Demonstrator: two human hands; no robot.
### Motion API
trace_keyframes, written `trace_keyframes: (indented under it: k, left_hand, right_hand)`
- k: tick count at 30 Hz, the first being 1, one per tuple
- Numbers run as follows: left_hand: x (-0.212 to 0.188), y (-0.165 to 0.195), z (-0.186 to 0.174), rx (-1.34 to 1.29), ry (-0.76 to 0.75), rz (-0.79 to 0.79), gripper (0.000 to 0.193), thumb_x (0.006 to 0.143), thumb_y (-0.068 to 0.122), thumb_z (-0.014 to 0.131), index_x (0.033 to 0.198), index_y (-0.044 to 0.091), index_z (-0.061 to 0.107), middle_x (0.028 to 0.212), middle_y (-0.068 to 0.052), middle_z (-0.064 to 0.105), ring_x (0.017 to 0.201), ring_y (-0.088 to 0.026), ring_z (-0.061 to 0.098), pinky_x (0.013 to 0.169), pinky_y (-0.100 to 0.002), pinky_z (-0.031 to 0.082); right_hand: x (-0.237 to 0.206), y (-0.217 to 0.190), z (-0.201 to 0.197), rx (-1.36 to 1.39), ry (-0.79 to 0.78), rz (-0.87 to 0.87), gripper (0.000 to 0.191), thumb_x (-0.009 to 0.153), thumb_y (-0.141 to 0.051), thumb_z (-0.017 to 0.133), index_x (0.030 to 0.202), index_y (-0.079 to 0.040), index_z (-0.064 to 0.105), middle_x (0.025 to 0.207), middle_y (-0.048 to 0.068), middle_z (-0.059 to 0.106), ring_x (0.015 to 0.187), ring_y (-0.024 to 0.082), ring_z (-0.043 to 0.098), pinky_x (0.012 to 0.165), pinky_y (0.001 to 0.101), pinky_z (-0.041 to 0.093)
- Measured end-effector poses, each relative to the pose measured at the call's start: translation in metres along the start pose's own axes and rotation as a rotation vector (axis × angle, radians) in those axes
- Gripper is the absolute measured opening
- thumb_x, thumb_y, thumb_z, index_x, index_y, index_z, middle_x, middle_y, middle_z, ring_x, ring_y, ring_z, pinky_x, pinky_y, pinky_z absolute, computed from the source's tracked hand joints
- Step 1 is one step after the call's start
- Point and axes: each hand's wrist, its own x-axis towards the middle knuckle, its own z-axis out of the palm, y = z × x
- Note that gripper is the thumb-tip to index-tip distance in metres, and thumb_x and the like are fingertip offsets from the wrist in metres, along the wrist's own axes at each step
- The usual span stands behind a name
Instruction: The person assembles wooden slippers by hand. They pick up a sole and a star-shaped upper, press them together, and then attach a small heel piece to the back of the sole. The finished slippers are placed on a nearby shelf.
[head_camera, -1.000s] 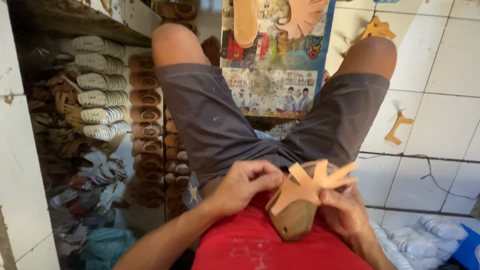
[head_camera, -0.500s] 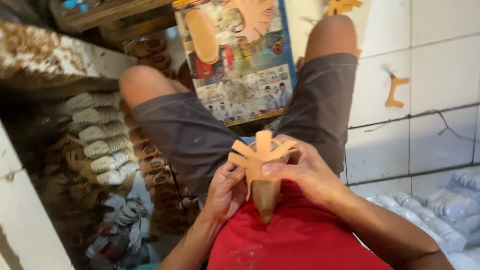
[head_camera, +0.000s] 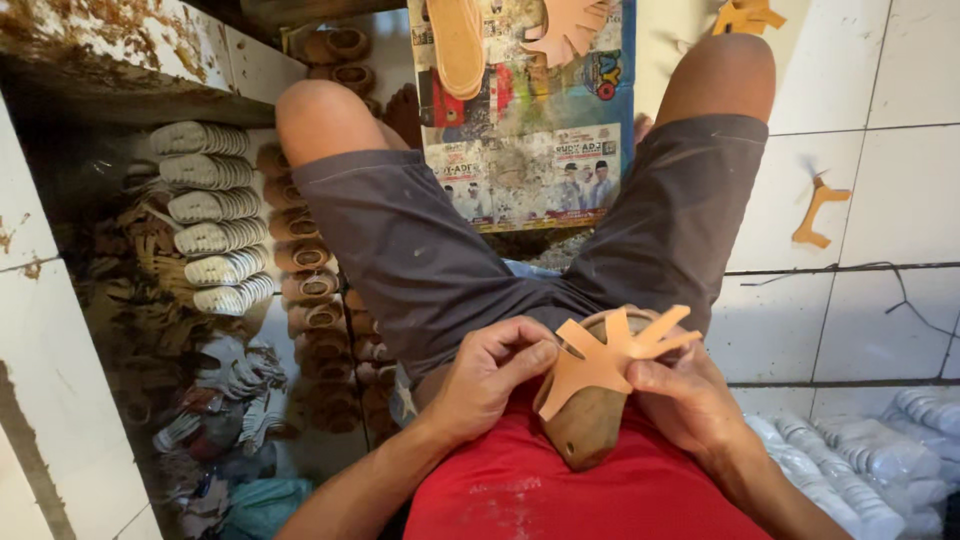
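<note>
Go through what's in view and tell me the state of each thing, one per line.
Strap piece: tan, pronged, draped over the form, pinched by both hands.
Wooden form: upright in the lap, against the red shirt.
Left hand: thumb and fingers on the strap's left edge.
Right hand: gripping the right side.
Soles: stacked in rows, left.

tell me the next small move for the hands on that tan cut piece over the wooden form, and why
Probably press the splayed strips down around the wooden form. The tan cut piece lies on top with its strips sticking out free, the left hand pinches one edge and the right hand steadies the other.
</note>
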Motion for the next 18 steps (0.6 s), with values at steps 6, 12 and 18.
trace_keyframes:
  k: [6,12,18]
  left_hand:
    - [0.022,0.024,-0.003,-0.105,-0.355,-0.106,0.069,0.095,0.019,0.076,0.155,0.007,0.043,0.140,-0.009,0.057,0.118,-0.015,0.060,0.102,-0.030,0.051]
    - [0.072,0.040,0.014,-0.473,-0.841,-0.255,0.115,0.082,0.011,0.090,0.170,0.026,0.018,0.161,-0.013,0.041,0.145,-0.023,0.050,0.119,-0.036,0.045]
    - [0.009,0.081,0.011,-0.031,-0.198,0.034,0.094,0.083,0.009,0.087,0.161,0.007,0.034,0.143,-0.016,0.058,0.126,-0.024,0.061,0.106,-0.036,0.052]
  right_hand:
    - [-0.011,-0.008,-0.014,-0.119,-0.148,-0.093,0.057,0.074,-0.014,0.092,0.119,0.013,0.069,0.117,0.017,0.066,0.107,0.028,0.067,0.092,0.0391,0.052]
    - [-0.007,-0.024,-0.002,-0.207,-0.221,-0.079,0.081,0.070,-0.007,0.088,0.142,0.007,0.056,0.126,0.016,0.068,0.113,0.028,0.068,0.098,0.0395,0.053]
    - [0.003,-0.035,0.035,-0.454,-0.025,-0.072,0.099,0.070,-0.005,0.086,0.158,-0.007,0.040,0.127,0.010,0.068,0.115,0.017,0.063,0.100,0.0328,0.050]
